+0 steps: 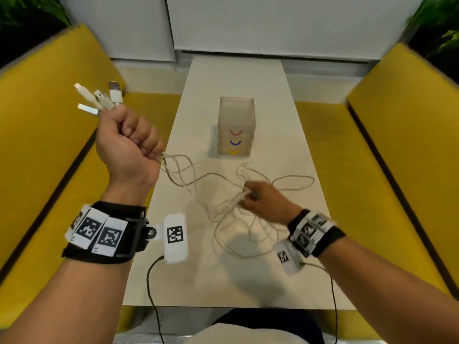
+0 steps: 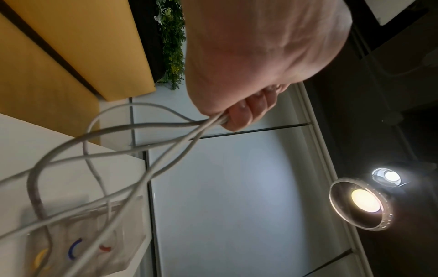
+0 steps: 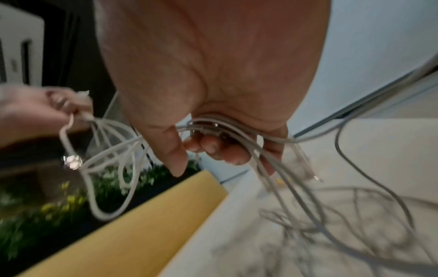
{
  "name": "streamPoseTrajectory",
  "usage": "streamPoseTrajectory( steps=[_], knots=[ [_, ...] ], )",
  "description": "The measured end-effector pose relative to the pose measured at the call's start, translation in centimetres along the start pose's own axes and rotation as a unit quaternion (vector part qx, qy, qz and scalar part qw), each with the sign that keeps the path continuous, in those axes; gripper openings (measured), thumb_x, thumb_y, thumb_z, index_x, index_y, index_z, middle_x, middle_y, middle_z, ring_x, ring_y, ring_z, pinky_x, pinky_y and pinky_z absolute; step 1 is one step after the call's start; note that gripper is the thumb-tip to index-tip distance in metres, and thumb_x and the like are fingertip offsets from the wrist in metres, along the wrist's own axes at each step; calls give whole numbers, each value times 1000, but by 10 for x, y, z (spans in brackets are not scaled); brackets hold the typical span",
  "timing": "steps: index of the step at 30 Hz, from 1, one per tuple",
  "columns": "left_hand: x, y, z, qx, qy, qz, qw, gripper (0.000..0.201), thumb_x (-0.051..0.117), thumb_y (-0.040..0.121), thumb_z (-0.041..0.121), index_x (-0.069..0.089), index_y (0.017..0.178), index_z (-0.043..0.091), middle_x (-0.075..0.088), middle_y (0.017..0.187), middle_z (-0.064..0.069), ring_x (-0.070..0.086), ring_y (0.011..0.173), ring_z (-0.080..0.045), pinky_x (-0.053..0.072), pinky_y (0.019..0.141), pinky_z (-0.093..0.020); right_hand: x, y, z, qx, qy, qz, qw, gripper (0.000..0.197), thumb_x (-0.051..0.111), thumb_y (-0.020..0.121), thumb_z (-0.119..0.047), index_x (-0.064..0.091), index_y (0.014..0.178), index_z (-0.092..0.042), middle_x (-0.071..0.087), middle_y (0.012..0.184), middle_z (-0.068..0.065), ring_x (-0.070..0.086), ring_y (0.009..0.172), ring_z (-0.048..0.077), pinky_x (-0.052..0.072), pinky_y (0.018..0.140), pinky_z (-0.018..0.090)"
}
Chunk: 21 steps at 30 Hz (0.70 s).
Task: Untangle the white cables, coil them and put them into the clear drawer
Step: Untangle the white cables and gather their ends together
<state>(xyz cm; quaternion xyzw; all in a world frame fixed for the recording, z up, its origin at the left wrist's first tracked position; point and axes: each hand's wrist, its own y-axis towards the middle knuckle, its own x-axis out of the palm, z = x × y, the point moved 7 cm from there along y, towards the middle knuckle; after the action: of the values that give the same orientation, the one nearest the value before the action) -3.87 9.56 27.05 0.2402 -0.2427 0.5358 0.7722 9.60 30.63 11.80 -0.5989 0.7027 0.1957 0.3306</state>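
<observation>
Several white cables run in a loose tangle from hand to hand over the white table. My left hand is raised off the table's left side in a fist and grips the cables near their ends; several USB plugs stick out above it. My right hand is low over the table's middle, its fingers curled round a bundle of cables. The clear drawer unit, with red, blue and yellow handles, stands closed behind the tangle. In the left wrist view the cables leave my fist.
Yellow benches flank the table on both sides. More cable loops lie right of my right hand, with loose ends near the drawer unit. Black sensor leads hang from both wrists over the near table edge. Plants stand behind the benches.
</observation>
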Motion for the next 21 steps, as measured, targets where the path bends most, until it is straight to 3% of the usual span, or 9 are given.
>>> streamPoseTrajectory(
  steps=[5,8,11,15,18,21],
  knots=[
    [-16,6,-12,-2,17,26,1000,36,34,98,21,20,64,22,17,50,5,9,45,-13,10,44,-29,82,-24,52,29,-139,-104,984,4,50,92,-18,49,94,-21,52,96,-3,55,87,24,40,81,35],
    [-24,13,-5,10,11,45,999,34,48,82,26,18,67,23,15,52,5,7,48,-15,8,46,-31,105,-35,75,51,-178,-110,977,7,44,98,-15,43,101,-22,54,100,1,50,89,26,28,80,35],
    [-36,23,10,33,-7,60,998,35,50,74,31,16,68,23,14,52,6,6,47,-14,10,44,-29,113,-45,86,41,-202,-95,974,17,47,95,-13,48,111,-19,56,111,3,53,103,27,28,79,36],
    [-46,35,20,47,-45,35,997,33,46,83,29,18,67,24,15,50,7,11,42,-11,18,37,-24,120,-49,88,41,-199,-91,975,34,48,89,-10,52,120,-21,53,123,2,49,115,25,32,90,38],
    [-44,30,12,37,-16,42,998,35,48,80,31,17,67,24,14,50,7,9,44,-12,15,40,-26,118,-49,85,71,-158,-107,979,55,54,80,-5,48,133,-20,51,129,3,47,121,26,28,94,35],
    [-40,21,0,23,14,51,998,36,50,72,33,16,67,23,13,51,6,6,47,-14,9,45,-30,91,-42,68,89,-62,-32,994,71,51,73,7,47,137,-23,51,134,1,48,121,25,29,98,32]
  ],
)
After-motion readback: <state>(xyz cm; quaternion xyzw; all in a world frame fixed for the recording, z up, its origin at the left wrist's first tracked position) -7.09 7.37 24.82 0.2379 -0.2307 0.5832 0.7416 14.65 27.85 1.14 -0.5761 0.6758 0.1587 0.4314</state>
